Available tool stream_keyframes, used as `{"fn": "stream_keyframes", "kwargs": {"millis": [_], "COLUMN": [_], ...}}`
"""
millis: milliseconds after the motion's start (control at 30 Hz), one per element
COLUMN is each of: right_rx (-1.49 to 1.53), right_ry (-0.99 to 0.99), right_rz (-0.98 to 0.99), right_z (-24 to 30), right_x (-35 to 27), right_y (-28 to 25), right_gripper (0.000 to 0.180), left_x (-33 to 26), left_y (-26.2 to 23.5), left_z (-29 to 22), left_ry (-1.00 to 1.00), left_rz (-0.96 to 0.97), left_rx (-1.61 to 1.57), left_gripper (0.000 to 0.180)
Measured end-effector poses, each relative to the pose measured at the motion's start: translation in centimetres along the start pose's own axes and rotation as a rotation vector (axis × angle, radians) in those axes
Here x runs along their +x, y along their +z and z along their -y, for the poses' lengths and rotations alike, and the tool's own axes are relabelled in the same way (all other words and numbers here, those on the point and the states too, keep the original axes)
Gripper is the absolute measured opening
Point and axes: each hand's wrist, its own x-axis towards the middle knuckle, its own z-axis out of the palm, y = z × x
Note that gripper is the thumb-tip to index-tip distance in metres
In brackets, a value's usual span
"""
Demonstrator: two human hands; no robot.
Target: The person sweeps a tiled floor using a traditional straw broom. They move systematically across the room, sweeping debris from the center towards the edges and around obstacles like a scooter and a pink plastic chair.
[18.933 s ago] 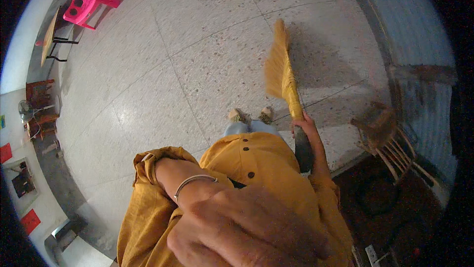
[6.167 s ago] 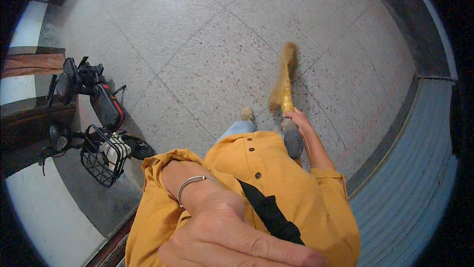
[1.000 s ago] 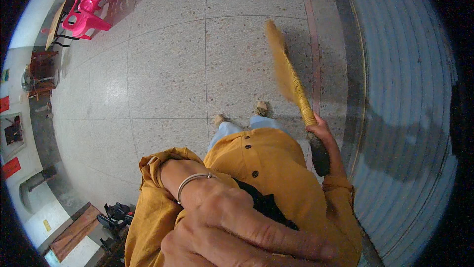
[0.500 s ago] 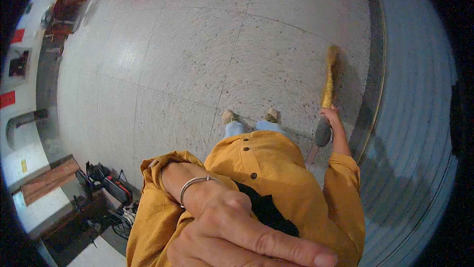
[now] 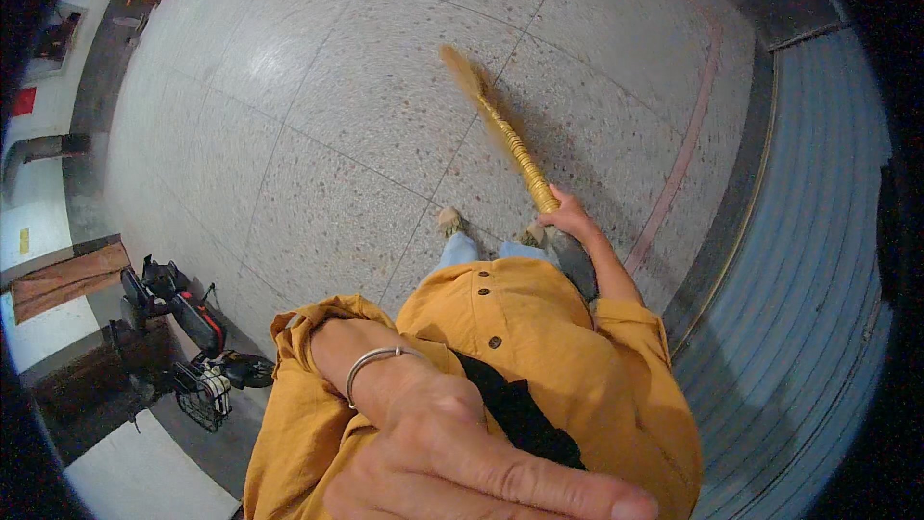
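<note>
My right hand [image 5: 570,217] is closed round the handle of a straw broom [image 5: 520,156], whose shaft has yellow binding. The broom slants up and left from my fist, its motion-blurred bristles [image 5: 467,77] over the speckled floor ahead of my feet. A grey rounded part [image 5: 575,265] shows below the fist, partly covered by my sleeve. Close up at the bottom, my left hand [image 5: 462,462] is bent across my body with a finger stretched to the right; it holds nothing that I can see. Its other fingers run out of the frame. A metal bangle [image 5: 361,371] circles that wrist.
My shoes [image 5: 449,221] stand on the tiled floor [image 5: 318,87]. On the right runs a blue ribbed shutter [image 5: 808,231] with a dark sill. A dark scooter or bike [image 5: 197,323] with a wire basket [image 5: 200,395] stands at lower left, near wooden furniture.
My right hand and the broom have swung left, the bristles going from the right side to ahead of my feet. The view has turned somewhat; my left hand keeps its pose.
</note>
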Motion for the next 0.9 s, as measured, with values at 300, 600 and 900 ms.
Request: {"fn": "stream_keyframes", "kwargs": {"millis": [300,600,900], "right_rx": [0.226,0.175,0.116], "right_ry": [0.140,0.326,0.197], "right_rz": [-0.063,-0.168,0.072], "right_z": [4.2,-1.2,14.5], "right_x": [-5.7,3.3,3.6], "right_y": [-5.5,-3.0,10.3], "right_gripper": [0.084,0.060,0.082], "left_x": [-1.3,-2.4,-4.0], "left_y": [-5.3,-10.2,-15.7], "left_z": [-0.6,-4.6,-6.0], "left_ry": [0.018,-0.044,0.231], "left_rz": [0.004,-0.053,0.002], "left_rx": [0.107,0.364,0.446], "left_gripper": [0.027,0.025,0.022]}}
